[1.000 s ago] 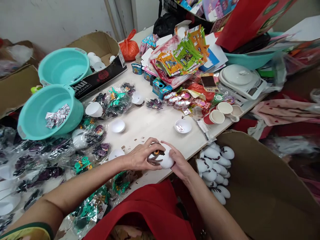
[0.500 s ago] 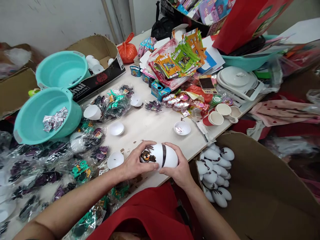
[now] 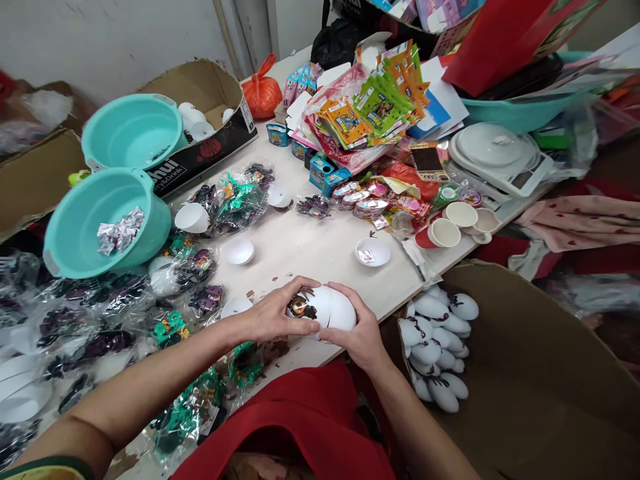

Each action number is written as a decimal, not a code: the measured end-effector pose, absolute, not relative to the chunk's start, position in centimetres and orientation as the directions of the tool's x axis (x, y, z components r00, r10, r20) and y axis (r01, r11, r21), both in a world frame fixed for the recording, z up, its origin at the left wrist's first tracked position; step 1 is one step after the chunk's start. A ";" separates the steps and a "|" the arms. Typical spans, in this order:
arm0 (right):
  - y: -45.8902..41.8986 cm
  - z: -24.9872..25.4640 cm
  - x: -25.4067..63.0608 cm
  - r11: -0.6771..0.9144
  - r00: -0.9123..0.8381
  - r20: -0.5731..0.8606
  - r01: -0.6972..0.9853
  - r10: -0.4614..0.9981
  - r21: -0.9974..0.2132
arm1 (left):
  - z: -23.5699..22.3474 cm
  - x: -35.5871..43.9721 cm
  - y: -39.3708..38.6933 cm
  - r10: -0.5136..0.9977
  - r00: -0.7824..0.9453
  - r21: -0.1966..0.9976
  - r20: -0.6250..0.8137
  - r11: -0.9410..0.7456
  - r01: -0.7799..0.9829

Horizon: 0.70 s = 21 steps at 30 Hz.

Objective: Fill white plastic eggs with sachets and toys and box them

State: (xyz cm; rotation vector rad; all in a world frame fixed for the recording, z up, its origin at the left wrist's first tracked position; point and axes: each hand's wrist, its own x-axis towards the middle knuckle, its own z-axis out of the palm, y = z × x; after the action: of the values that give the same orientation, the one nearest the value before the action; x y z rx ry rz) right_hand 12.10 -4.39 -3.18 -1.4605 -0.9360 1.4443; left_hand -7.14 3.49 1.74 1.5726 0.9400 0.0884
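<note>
A white plastic egg with a brown printed eye lies sideways between my hands at the near edge of the table. My left hand grips its printed end, fingers curled over the top. My right hand cups the plain end, and the two halves meet in a thin seam. Loose white half shells lie on the table just beyond, one holding a small packet.
A cardboard box at my right holds several finished eggs. Two teal basins sit at the left, one with foil packets. Bagged toy parts cover the left side; sachets, paper cups and a white scale crowd the far side.
The egg halves, parted by a dark gap half a second ago, are now pressed together. Both hands stayed on the egg at the table's near edge.
</note>
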 end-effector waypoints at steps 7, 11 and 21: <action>-3.6 -3.5 11.7 -0.432 0.049 -0.440 -0.124 0.897 -0.893 | 0.9 -7.3 2.6 0.466 0.627 0.764 -0.624 0.534 0.363; -3.2 -3.6 11.9 -0.495 -0.144 -0.478 -0.128 0.866 -0.859 | 0.6 -7.7 3.0 0.400 0.614 0.697 -0.680 0.612 0.373; -2.9 -4.7 10.7 -0.583 -0.085 -0.603 -0.389 0.793 -0.713 | -0.5 -7.2 3.0 0.406 0.556 0.624 -0.725 0.729 0.281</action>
State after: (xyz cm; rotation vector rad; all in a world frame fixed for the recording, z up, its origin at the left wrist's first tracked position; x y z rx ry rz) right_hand 10.66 -2.87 -4.69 -1.3414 -0.4760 1.7877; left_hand -7.20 3.02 -0.50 0.7844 1.0057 0.0830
